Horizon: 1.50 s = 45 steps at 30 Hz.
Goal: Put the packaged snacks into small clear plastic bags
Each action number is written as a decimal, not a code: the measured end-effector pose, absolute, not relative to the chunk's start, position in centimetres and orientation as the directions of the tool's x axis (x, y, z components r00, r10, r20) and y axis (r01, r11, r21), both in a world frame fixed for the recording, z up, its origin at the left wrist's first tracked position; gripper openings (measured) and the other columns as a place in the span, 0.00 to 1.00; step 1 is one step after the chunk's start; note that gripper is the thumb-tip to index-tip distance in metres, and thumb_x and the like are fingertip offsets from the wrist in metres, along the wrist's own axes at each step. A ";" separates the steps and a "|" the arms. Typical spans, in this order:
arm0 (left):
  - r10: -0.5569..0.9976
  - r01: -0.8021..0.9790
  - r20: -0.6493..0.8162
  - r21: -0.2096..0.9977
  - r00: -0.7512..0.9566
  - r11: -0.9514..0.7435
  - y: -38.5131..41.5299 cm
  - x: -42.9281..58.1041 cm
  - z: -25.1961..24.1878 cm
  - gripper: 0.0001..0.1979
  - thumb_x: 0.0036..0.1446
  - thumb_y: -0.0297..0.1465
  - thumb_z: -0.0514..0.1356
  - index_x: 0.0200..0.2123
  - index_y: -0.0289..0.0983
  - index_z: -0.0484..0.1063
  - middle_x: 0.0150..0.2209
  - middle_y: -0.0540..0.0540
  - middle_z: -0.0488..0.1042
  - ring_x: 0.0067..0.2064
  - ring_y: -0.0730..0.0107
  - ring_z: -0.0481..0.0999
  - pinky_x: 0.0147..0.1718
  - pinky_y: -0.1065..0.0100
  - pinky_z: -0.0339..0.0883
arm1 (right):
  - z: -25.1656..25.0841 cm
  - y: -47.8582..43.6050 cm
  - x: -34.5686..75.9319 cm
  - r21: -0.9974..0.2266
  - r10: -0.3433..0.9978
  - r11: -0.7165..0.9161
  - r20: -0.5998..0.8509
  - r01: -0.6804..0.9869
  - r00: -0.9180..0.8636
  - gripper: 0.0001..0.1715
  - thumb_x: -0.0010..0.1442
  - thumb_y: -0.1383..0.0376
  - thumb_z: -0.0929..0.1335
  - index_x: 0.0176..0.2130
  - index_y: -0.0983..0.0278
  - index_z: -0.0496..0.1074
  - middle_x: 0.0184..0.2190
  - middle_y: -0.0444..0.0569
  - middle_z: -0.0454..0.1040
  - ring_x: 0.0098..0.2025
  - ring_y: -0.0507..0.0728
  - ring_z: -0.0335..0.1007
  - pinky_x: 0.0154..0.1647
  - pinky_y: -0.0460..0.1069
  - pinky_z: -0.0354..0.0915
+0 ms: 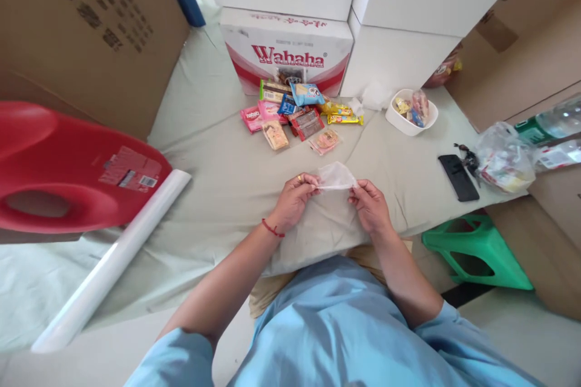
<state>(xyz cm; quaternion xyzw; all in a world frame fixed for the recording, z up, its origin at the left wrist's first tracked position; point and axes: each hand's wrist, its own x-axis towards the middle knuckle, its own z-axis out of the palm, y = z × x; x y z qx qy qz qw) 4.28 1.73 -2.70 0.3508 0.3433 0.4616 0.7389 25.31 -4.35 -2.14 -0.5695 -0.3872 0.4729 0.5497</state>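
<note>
A small clear plastic bag (334, 176) is stretched between my two hands above the table's near edge. My left hand (293, 198) pinches its left end, with a ring on one finger and a red cord at the wrist. My right hand (370, 204) pinches its right end. Beyond the bag lies a heap of small snack packets (297, 116) in pink, blue, yellow and brown wrappers.
A pale cloth (218, 163) covers the table. A white bowl (411, 113) of sweets, a black phone (458, 177) and a filled plastic bag (503, 160) lie right. A white roll (113, 260) and red plastic stool (68, 175) lie left. A Wahaha carton (287, 48) stands behind; a green stool (476, 251) sits below right.
</note>
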 end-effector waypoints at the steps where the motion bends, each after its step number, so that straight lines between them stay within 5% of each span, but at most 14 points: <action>1: 0.911 -0.458 -0.193 0.815 0.364 0.356 1.7 4.4 -2.8 0.10 0.45 0.33 0.72 0.28 0.37 0.75 0.37 0.47 0.78 0.41 0.69 0.76 0.40 0.69 0.72 | -2.4 -4.5 25.1 -0.992 0.959 -0.090 -0.110 -0.088 0.260 0.19 0.59 0.46 0.74 0.37 0.57 0.75 0.31 0.45 0.74 0.32 0.55 0.68 0.34 0.50 0.69; 6: 0.879 -0.403 -0.195 0.831 0.436 0.384 1.4 4.8 -3.1 0.21 0.53 0.50 0.71 0.35 0.37 0.78 0.40 0.45 0.78 0.42 0.64 0.78 0.42 0.61 0.76 | -2.0 -4.6 24.2 -0.994 0.968 0.001 0.028 0.109 0.250 0.14 0.64 0.49 0.72 0.37 0.55 0.79 0.31 0.45 0.74 0.33 0.57 0.69 0.38 0.52 0.69; 10: 0.928 -0.269 -0.194 0.920 0.317 0.285 1.6 4.8 -3.6 0.21 0.48 0.46 0.76 0.33 0.37 0.76 0.32 0.51 0.75 0.34 0.73 0.72 0.38 0.68 0.71 | -0.9 -4.3 23.4 -0.955 0.976 0.131 0.171 0.267 0.133 0.10 0.65 0.52 0.73 0.37 0.53 0.82 0.38 0.48 0.77 0.41 0.59 0.73 0.46 0.55 0.70; 17: 0.932 -0.529 -0.273 0.769 0.237 0.359 2.6 3.5 -3.7 0.20 0.48 0.42 0.76 0.32 0.39 0.71 0.34 0.52 0.76 0.35 0.75 0.74 0.40 0.69 0.71 | -2.8 -3.4 23.3 -0.977 0.951 -0.137 -0.083 0.165 0.298 0.12 0.65 0.51 0.71 0.38 0.57 0.76 0.31 0.45 0.74 0.31 0.56 0.67 0.33 0.51 0.67; 22: 0.937 -0.499 -0.230 0.799 0.264 0.337 2.4 3.9 -4.0 0.19 0.49 0.41 0.77 0.30 0.38 0.73 0.33 0.52 0.78 0.34 0.77 0.72 0.37 0.72 0.66 | -0.9 -4.0 23.9 -0.815 0.882 0.171 0.377 0.553 0.283 0.24 0.65 0.58 0.71 0.60 0.52 0.69 0.58 0.55 0.69 0.57 0.64 0.69 0.52 0.59 0.72; 26: 0.933 -0.503 -0.233 0.793 0.273 0.345 2.3 4.0 -4.0 0.18 0.47 0.40 0.78 0.30 0.38 0.75 0.39 0.50 0.81 0.38 0.74 0.77 0.43 0.69 0.69 | 0.0 -3.2 24.1 -0.527 0.869 0.283 0.494 0.801 0.017 0.22 0.65 0.58 0.73 0.58 0.54 0.73 0.59 0.57 0.70 0.61 0.68 0.66 0.59 0.66 0.67; 29: 0.936 -0.498 -0.238 0.797 0.259 0.341 2.4 3.9 -3.9 0.19 0.46 0.42 0.79 0.29 0.38 0.76 0.39 0.49 0.82 0.38 0.72 0.79 0.45 0.66 0.71 | -1.0 -1.9 24.6 -0.501 0.904 0.318 0.416 0.805 -0.098 0.07 0.69 0.60 0.71 0.46 0.56 0.79 0.47 0.54 0.77 0.48 0.64 0.70 0.51 0.61 0.68; 37: 0.947 -0.493 -0.260 0.809 0.188 0.320 2.8 3.9 -4.1 0.22 0.51 0.49 0.76 0.30 0.39 0.73 0.33 0.50 0.81 0.38 0.67 0.81 0.42 0.64 0.73 | -1.9 -2.7 26.0 -0.814 0.943 0.071 0.244 0.577 0.228 0.12 0.73 0.57 0.66 0.38 0.59 0.72 0.31 0.44 0.71 0.32 0.54 0.66 0.35 0.51 0.64; 40: 0.942 -0.492 -0.269 0.804 0.201 0.334 2.8 3.8 -3.9 0.22 0.50 0.49 0.76 0.30 0.39 0.73 0.33 0.50 0.81 0.37 0.68 0.80 0.41 0.65 0.73 | -1.6 -3.1 26.4 -0.850 0.937 0.104 0.258 0.517 0.235 0.11 0.71 0.54 0.68 0.43 0.58 0.71 0.37 0.46 0.71 0.33 0.54 0.66 0.36 0.50 0.66; 43: 0.941 -0.494 -0.258 0.802 0.220 0.336 2.7 3.8 -3.7 0.22 0.49 0.48 0.77 0.30 0.39 0.74 0.32 0.50 0.80 0.35 0.70 0.78 0.40 0.65 0.72 | -1.3 -2.6 26.2 -0.790 0.937 0.212 0.332 0.575 0.112 0.26 0.62 0.52 0.75 0.56 0.57 0.71 0.54 0.55 0.71 0.38 0.55 0.68 0.37 0.52 0.69; 45: 0.942 -0.496 -0.247 0.803 0.225 0.329 2.6 3.9 -3.5 0.22 0.49 0.48 0.77 0.30 0.38 0.74 0.32 0.51 0.79 0.34 0.72 0.77 0.39 0.67 0.72 | -1.0 -1.7 25.8 -0.752 0.944 0.244 0.329 0.612 0.028 0.25 0.62 0.53 0.76 0.55 0.57 0.73 0.55 0.56 0.73 0.41 0.57 0.71 0.40 0.53 0.70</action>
